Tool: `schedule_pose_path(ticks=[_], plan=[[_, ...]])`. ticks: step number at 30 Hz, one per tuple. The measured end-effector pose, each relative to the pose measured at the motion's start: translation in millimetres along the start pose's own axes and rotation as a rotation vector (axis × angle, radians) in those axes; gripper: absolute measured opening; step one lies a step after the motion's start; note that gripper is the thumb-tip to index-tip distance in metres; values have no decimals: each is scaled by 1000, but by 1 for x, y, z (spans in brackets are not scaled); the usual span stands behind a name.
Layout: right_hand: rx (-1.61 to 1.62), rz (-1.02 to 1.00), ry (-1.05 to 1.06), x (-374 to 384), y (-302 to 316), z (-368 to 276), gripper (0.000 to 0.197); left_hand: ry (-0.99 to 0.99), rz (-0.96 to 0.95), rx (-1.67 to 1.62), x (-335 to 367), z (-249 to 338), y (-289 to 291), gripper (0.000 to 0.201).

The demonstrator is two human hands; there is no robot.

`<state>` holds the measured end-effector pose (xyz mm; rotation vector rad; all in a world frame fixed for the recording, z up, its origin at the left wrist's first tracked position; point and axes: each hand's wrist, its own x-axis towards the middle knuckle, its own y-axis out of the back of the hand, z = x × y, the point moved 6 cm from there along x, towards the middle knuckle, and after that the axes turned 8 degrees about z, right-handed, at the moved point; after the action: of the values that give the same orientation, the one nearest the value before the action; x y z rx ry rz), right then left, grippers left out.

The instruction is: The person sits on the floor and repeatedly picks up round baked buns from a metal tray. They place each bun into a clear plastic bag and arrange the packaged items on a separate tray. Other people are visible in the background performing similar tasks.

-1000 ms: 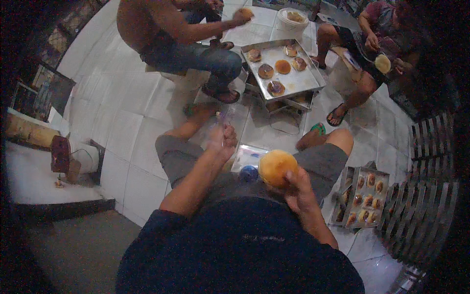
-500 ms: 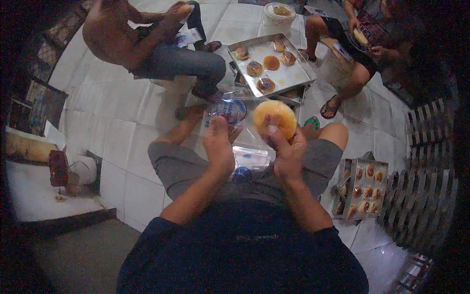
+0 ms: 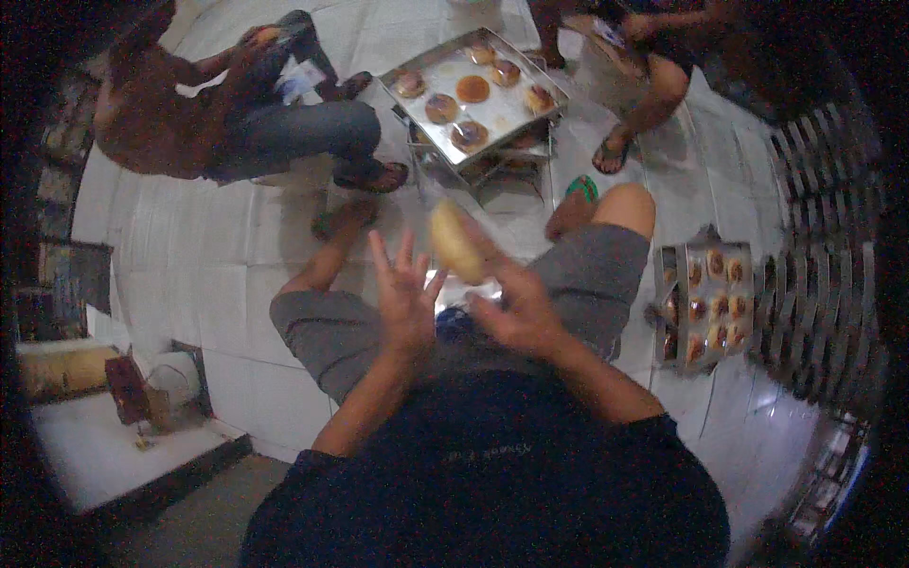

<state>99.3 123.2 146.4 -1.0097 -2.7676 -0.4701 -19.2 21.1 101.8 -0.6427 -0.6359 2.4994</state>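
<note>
My right hand [image 3: 519, 308] grips a pale golden round bun [image 3: 456, 244], now tilted nearly edge-on. Clear plastic shows faintly above the bun, but blur hides whether it wraps round it. Beside it, my left hand [image 3: 407, 305] is open, its fingers spread and holding nothing I can see. A stack of clear plastic bags [image 3: 473, 292] with blue print lies on my lap beneath both hands, partly covered by them.
Ahead, a metal tray [image 3: 504, 112] of several buns tops a stack of trays. More trays with buns [image 3: 717, 305] stand at right beside a slatted grey rack [image 3: 824, 293]. Two people sit ahead, a person at left [image 3: 151, 123] and one at far right [image 3: 663, 85].
My left hand has let go of the printed plastic bag and spread its fingers. The bun in my right hand has moved left and turned edge-on. The view has shifted.
</note>
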Motion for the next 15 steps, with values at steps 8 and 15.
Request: schedule_pose_path(ticks=[8, 15], plan=[[-338, 149, 389, 14, -4, -61, 51, 391, -79, -134, -13, -14, 7, 51], [-314, 268, 409, 21, 29, -65, 13, 130, -289, 641, -62, 39, -31, 42]])
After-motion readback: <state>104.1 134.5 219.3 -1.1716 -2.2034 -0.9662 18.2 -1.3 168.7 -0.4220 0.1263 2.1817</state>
